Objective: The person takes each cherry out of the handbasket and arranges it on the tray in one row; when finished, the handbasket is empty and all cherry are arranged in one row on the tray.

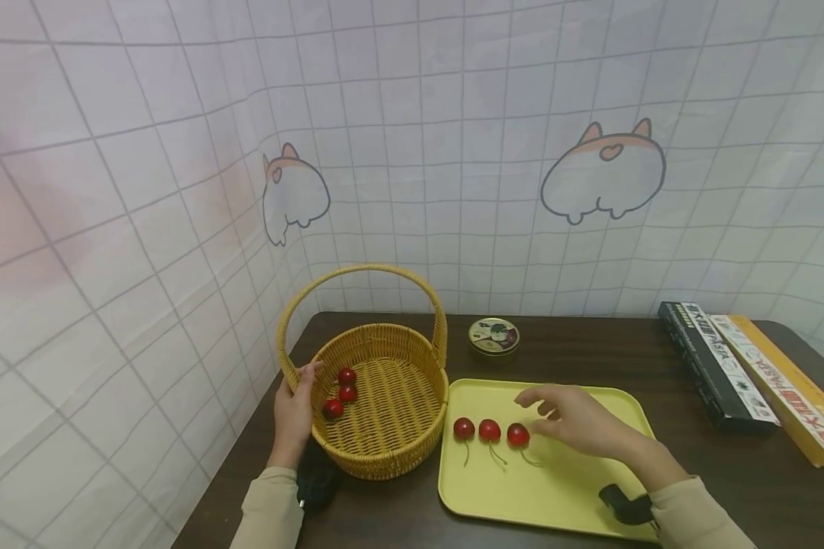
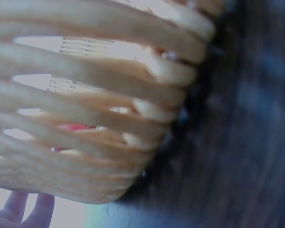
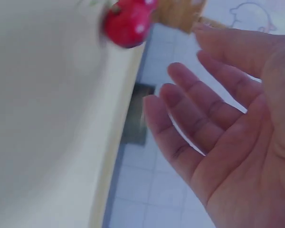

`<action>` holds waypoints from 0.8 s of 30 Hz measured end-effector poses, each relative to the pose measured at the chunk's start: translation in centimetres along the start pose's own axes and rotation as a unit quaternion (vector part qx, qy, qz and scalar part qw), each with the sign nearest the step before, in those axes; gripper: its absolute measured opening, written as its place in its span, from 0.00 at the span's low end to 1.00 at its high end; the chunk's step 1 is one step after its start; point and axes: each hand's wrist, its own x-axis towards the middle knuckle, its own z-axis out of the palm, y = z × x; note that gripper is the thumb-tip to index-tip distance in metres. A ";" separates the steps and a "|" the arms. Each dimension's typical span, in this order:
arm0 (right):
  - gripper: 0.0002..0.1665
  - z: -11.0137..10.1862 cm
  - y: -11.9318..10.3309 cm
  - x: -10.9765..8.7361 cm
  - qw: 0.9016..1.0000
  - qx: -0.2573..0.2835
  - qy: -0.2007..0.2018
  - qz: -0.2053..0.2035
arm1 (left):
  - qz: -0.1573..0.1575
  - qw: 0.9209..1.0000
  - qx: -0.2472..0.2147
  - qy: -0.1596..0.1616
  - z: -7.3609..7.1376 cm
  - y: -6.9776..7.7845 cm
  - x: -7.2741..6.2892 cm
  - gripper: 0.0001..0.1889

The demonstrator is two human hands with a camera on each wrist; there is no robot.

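Observation:
My left hand (image 1: pixel 295 409) holds the left rim of a yellow wicker basket (image 1: pixel 384 467), close to the foot of its tall arched handle. Three red cherries (image 1: pixel 348 393) lie in the basket's left part. In the left wrist view, woven strands (image 2: pixel 85 71) fill much of the picture, and a few fingers (image 2: pixel 40 211) show at the lower left. Over the yellow tray (image 1: pixel 556 503), my right hand (image 1: pixel 580 421) hovers with loosely bent fingers and nothing in them. Three stemmed cherries lie in a row on the tray, the rightmost cherry (image 1: pixel 518 435) nearest that hand.
A round tin (image 1: pixel 494 336) stands behind the tray. Two long pasta boxes, one black (image 1: pixel 717 370) and one orange (image 1: pixel 786 389), lie at the right on the dark table (image 1: pixel 590 335). A grid-patterned cloth (image 1: pixel 439 152) hangs behind and to the left.

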 end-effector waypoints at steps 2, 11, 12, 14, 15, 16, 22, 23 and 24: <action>0.17 0.0 -0.9 0.1 1.000 0.011 0.012 -0.015 | 0.003 1.000 0.003 0.007 0.0 -0.6 0.2 0.29; 0.13 1.5 -7.8 4.7 0.994 0.041 -0.014 -0.101 | -0.004 1.000 -0.001 0.006 -0.1 0.5 -0.1 0.28; 0.14 1.7 -8.5 5.6 0.993 0.040 -0.025 -0.108 | -0.004 1.000 -0.001 0.005 -0.1 1.0 -0.3 0.27; 0.15 2.2 -9.7 7.4 0.991 0.036 -0.045 -0.118 | -0.003 1.000 0.001 0.003 -0.1 1.9 -0.7 0.26; 0.15 2.5 -10.2 8.3 0.991 0.029 -0.054 -0.122 | -0.002 1.000 0.000 0.002 -0.1 2.3 -0.9 0.26; 0.15 2.8 -10.6 9.3 0.990 0.025 -0.062 -0.126 | -0.001 1.000 -0.001 0.002 -0.1 2.6 -1.1 0.26; 0.15 4.6 -11.8 14.4 0.989 -0.008 -0.093 -0.113 | -0.006 1.000 0.002 0.011 0.0 1.1 -0.4 0.25; 0.15 4.8 -12.0 15.0 0.990 -0.012 -0.095 -0.107 | -0.006 1.000 0.003 0.012 0.0 0.6 -0.2 0.25; 0.15 5.1 -12.1 15.6 0.990 -0.017 -0.098 -0.100 | -0.006 1.000 0.000 0.013 -0.1 0.1 0.0 0.24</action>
